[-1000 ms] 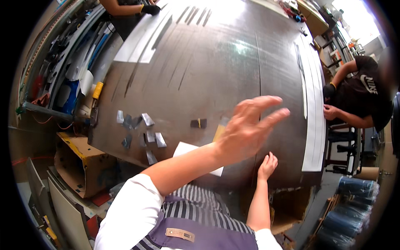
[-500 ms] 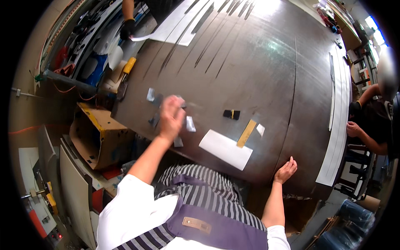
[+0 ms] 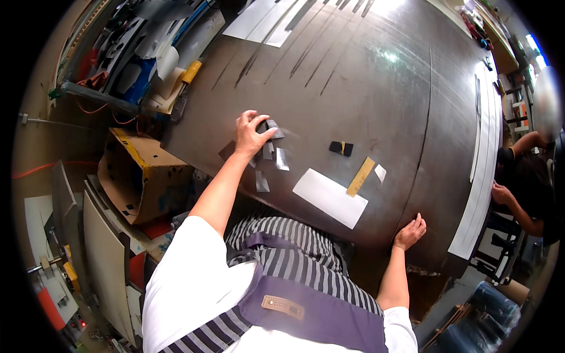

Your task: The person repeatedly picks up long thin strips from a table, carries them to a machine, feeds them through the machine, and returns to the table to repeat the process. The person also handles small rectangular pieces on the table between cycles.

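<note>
My left hand is at the near left of the dark tabletop, its fingers and thumb curved around small grey scraps. Just below it lie more shiny grey scraps, one of them a separate piece by the near edge. Resting near the table's front edge on the right is my right hand, fingers loosely bent and nothing visible in it. Between the hands lie a white rectangular sheet, a yellowish strip touching its corner, a small white piece and a banded black bundle.
Long white strips run along the table's right side, where another person's hand rests at the edge. White sheets with dark strips lie at the far side. A cardboard box and a yellow-handled tool are at the left.
My left hand has moved slightly right and away from me, and the scattered scraps now sit closer together around it. The other person's gloved hand at the far left has left view.
</note>
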The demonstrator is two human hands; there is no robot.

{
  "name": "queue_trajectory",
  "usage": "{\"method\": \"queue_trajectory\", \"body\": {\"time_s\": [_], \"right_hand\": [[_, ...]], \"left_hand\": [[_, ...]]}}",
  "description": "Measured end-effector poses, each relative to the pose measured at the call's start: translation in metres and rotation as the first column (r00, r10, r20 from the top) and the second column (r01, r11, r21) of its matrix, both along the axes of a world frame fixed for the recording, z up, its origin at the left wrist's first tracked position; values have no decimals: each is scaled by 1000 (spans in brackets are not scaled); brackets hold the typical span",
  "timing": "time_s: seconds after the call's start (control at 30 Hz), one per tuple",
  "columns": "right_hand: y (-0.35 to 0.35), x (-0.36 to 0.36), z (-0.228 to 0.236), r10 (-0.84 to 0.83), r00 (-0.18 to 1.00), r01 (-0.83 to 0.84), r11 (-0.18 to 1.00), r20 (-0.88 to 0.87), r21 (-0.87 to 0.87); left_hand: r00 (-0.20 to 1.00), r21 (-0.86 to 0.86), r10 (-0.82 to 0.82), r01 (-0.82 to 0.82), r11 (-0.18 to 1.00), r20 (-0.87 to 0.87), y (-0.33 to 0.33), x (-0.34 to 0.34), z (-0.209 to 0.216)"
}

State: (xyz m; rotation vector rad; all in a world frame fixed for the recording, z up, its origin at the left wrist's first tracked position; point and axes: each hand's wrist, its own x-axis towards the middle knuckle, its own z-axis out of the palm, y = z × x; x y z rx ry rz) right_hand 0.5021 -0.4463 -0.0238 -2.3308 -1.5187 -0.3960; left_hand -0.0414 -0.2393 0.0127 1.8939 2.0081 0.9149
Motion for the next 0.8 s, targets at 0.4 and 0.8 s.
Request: {"method": "queue_trajectory", "body": {"time_s": [0.4,0.8], "right_hand": [[0,-4,3,-40,996,40,999,-85,7],[2,-14,20,-47,991,50,998,-124,25]], "left_hand": [[914,-181,-403,389,903,-45,-22,92,40],[999,-207,-50,47,977,-9,220,180,5]]}}
